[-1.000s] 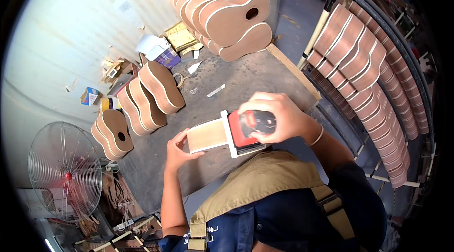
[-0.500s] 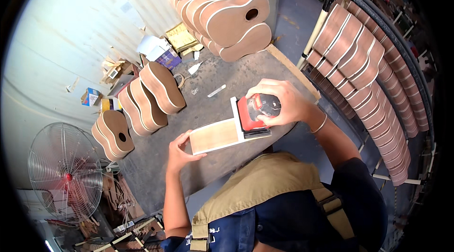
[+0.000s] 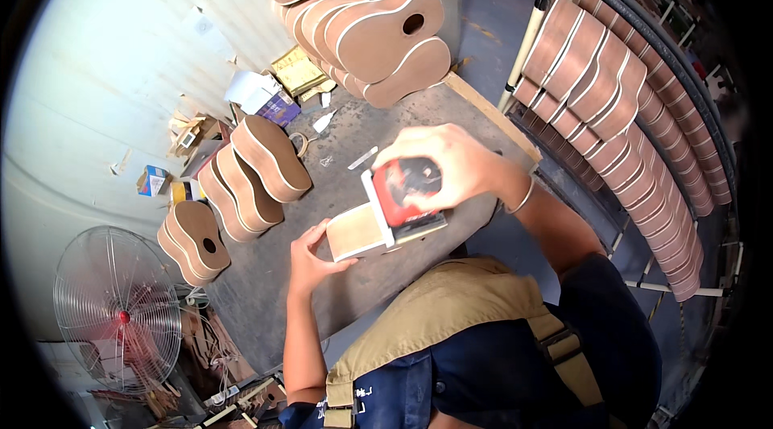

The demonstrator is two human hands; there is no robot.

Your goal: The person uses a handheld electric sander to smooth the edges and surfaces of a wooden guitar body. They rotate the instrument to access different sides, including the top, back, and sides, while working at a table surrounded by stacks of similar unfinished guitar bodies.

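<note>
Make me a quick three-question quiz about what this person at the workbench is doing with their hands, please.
1. True or false: the right hand presses a red sanding tool onto the wooden block.
2. Which hand steadies the wooden block at its end: A) the left hand, B) the right hand, C) neither?
3. Fill in: unfinished guitar bodies are stacked at the far end of the ____.

Key
1. True; the red tool sits on the block's right part.
2. A; its fingers grip the block's left end.
3. Workbench.
</note>
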